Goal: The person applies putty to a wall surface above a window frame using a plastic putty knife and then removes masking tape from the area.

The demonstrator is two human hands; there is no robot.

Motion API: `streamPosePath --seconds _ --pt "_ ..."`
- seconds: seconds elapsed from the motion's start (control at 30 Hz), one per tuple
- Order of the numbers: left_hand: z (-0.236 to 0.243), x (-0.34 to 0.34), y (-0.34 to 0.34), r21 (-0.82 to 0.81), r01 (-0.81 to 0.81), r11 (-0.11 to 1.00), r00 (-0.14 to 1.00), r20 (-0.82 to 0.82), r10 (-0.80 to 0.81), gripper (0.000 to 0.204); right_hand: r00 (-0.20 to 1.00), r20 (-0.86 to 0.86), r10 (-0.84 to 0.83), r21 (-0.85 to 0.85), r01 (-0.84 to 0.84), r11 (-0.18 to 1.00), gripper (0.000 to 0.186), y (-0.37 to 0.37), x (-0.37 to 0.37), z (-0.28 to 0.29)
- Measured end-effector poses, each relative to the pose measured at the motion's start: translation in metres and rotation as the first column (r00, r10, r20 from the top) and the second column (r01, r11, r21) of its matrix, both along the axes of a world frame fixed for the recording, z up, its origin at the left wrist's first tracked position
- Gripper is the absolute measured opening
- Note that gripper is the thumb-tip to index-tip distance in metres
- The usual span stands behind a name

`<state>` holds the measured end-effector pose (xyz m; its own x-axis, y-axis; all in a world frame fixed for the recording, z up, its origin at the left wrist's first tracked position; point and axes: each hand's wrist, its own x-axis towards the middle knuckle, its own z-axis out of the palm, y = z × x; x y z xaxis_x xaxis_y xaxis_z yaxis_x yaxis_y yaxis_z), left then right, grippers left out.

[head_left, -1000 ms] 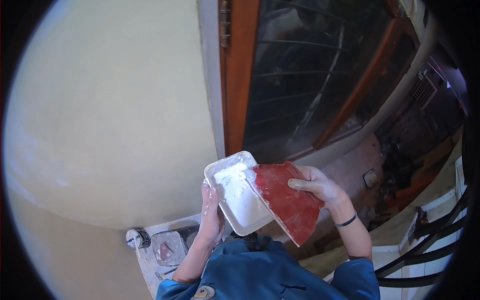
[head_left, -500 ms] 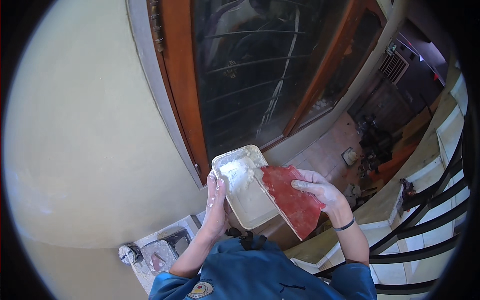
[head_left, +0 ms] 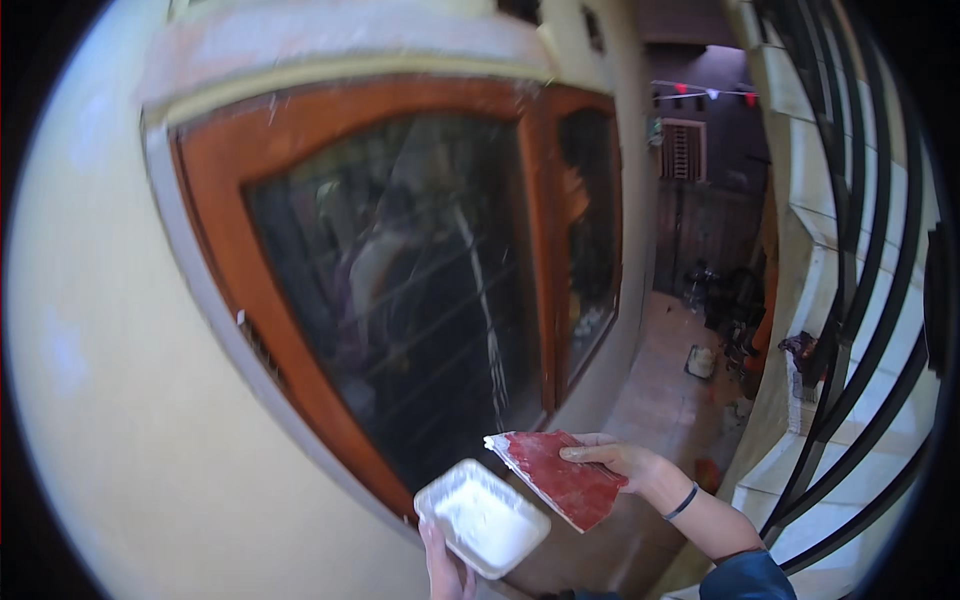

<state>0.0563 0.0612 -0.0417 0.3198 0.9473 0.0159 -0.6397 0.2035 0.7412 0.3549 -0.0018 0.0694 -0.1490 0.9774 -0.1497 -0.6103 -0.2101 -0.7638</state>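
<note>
Head view: a white tray [head_left: 483, 518] holding white paste is gripped from below by the left hand [head_left: 447, 572], fingers closed on its near edge, at lower centre of the frame. A flat red scraper pad [head_left: 558, 477] is clamped by the right hand [head_left: 618, 462], fingers on top, just right of the tray, its lower left edge over the tray rim. An orange-framed window [head_left: 400, 270] fills the centre, set in a cream wall [head_left: 110, 400]. A black railing [head_left: 870, 330] is seen at right.
</note>
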Motion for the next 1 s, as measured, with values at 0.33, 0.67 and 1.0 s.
streamPosePath --seconds 0.33,0.67,1.0 --pt "0.009 -0.001 -0.01 -0.157 0.077 0.985 0.996 -0.025 -0.082 0.068 0.879 -0.082 -0.469 0.44 0.455 0.774 0.038 0.047 0.137 0.115" --pt "0.012 -0.032 -0.053 -0.21 0.056 0.976 0.998 0.044 -0.047 0.075 0.843 -0.21 -0.496 0.719 0.476 0.506 0.032 0.112 0.165 0.276" --pt "0.006 -0.062 -0.088 -0.237 -0.129 0.963 0.991 0.01 0.135 0.07 0.872 -0.067 -0.485 0.911 0.251 0.326 0.024 0.148 -0.013 0.366"
